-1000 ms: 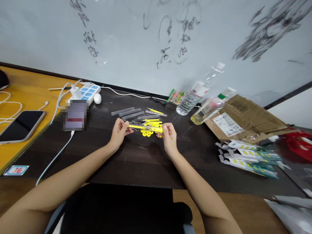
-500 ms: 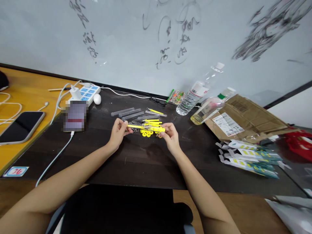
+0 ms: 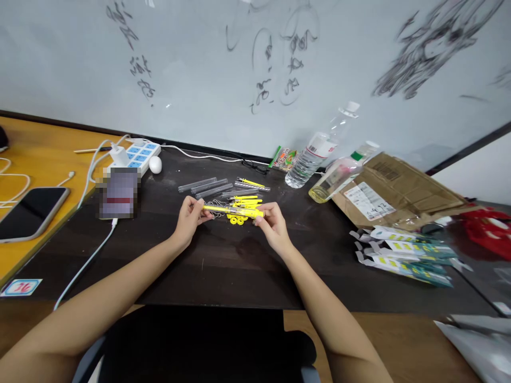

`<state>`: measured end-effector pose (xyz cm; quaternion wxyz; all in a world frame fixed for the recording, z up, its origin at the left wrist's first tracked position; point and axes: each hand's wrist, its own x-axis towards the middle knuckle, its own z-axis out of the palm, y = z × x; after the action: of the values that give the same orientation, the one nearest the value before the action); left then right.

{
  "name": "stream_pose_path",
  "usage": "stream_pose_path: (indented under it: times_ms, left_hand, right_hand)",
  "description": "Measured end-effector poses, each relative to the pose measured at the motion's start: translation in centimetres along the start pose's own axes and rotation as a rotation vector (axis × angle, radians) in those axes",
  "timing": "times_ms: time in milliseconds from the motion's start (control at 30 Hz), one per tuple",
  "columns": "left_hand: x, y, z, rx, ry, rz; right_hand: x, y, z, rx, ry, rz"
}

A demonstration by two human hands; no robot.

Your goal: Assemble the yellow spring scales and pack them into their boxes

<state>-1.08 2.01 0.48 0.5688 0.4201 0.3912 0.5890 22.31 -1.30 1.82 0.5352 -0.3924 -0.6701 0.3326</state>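
Note:
A slim yellow pen (image 3: 233,211) with a partly clear barrel is held level between my two hands above the table. My left hand (image 3: 189,218) pinches its left end between thumb and fingers. At the thicker yellow right end, my right hand (image 3: 273,226) is closed on it. Just behind the pen lie several yellow sticks with dark tips (image 3: 245,199), partly covered by it. Small yellow rings (image 3: 237,220) lie below the pen, and a tangle of thin metal pieces (image 3: 217,203) is beside my left fingers.
Clear tubes (image 3: 207,186) lie behind the parts. A water bottle (image 3: 309,159), a second bottle (image 3: 339,173) and a cardboard package (image 3: 399,189) stand at the back right. Opened cartons (image 3: 407,255) lie at right. Left are a power strip (image 3: 141,157), a plugged-in phone (image 3: 118,194) and another phone (image 3: 32,213).
The view has shifted slightly, so the surroundings sit a little further left. Both hands still hold the yellow pen, now at a slightly steeper slant, its right end lower.

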Motion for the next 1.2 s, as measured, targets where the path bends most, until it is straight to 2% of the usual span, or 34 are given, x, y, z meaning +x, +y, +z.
stream_pose_path:
  times_ms: [233,433,767,1000,1200]
  left_hand:
    - [-0.1,0.0,-0.1,0.01,0.004,-0.002]
    - [0.0,0.1,-0.1,0.005,0.003,0.027]
    - [-0.1,0.2,0.1,0.03,0.017,0.054]
    - [-0.2,0.0,0.1,0.03,0.011,0.03]
    - [-0.2,-0.4,0.1,0.006,0.01,0.003]
  right_hand:
    - [0.0,-0.3,0.1,0.03,-0.007,-0.011]
    - [0.2,-0.4,0.6,0.183,0.016,0.013]
    - [0.9,-0.3,0.9,0.379,0.056,0.2]
    - [0.8,0.0,0.6,0.379,0.032,0.186]
    - [0.6,0.4,1.1,0.325,0.101,0.175]
